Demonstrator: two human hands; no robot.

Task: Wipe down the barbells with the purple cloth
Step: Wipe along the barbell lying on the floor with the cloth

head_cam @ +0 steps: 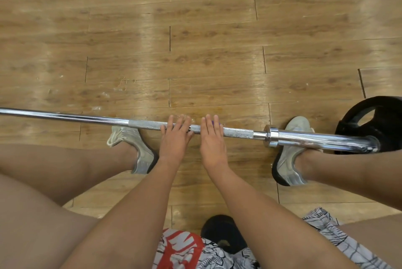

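I am looking down past my bare knees at a long chrome steel barbell (87,118) that runs across the view from the left edge to the right, above a glossy brown wood-plank floor (195,51). My left hand (175,138) lies on the rough knurled middle of the bar, its fingers (178,122) straight and spread over the top, curled round nothing. My right hand (212,140) is just beside it, close but not touching, with flat fingers (208,126) pressing a small purple cloth (215,123) onto the bar (only a sliver of the cloth shows past my fingertips, so I cannot tell how it is folded). Further right the bar thickens past a shiny collar (270,136) into its sleeve, whose end sits against a round black weight plate (369,121) with cut-out grips. My worn grey sneakers (139,149) are planted on the floor, one to each side of my hands, and the bar crosses in front of both.
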